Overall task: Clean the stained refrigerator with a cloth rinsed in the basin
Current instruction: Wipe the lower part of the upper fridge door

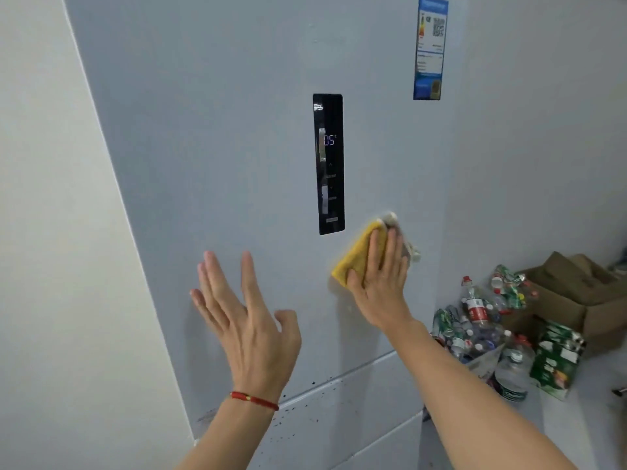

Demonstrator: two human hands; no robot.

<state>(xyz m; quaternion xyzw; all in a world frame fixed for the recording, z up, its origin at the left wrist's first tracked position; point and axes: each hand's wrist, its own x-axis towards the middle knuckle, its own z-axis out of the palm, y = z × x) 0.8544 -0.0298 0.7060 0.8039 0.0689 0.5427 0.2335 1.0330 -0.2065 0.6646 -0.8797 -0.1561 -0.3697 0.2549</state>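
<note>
The pale grey refrigerator (237, 130) fills the view, with a black display panel (328, 164) reading 05 on its upper door. My right hand (381, 276) presses a folded yellow cloth (356, 256) flat against the door, just right of and below the panel. My left hand (244, 317) is held up with fingers spread, at or just off the door to the left, holding nothing; a red string bracelet is on that wrist. Dark specks (305, 401) dot the door's lower edge and the drawer front below. No basin is in view.
A white wall (51, 232) borders the refrigerator on the left. A blue energy label (429, 49) sticks at the door's top right. On the floor to the right lie several empty plastic bottles (475, 320), a green carton (556, 361) and a cardboard box (576, 300).
</note>
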